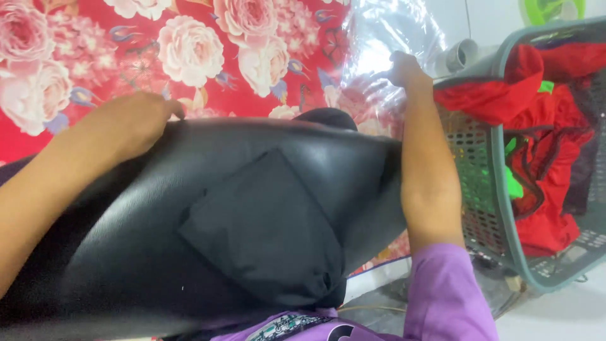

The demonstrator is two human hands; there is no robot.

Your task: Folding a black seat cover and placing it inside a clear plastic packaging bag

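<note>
A black leather-like garment (208, 215) with a matte patch pocket (265, 227) is stretched across my lap and the red floral surface (126, 44). My left hand (129, 123) presses on the garment's far upper-left edge, fingers curled over it. My right hand (407, 69) reaches forward past the garment's right end and grips clear plastic sheeting (385, 38) that covers the floral surface. My purple sleeve (442, 297) shows at the bottom right.
A grey-green plastic laundry basket (486, 189) stands at the right, filled with red, green and dark clothes (543, 107). A white pipe end (461, 55) sits behind it. Pale floor (555, 316) lies below the basket.
</note>
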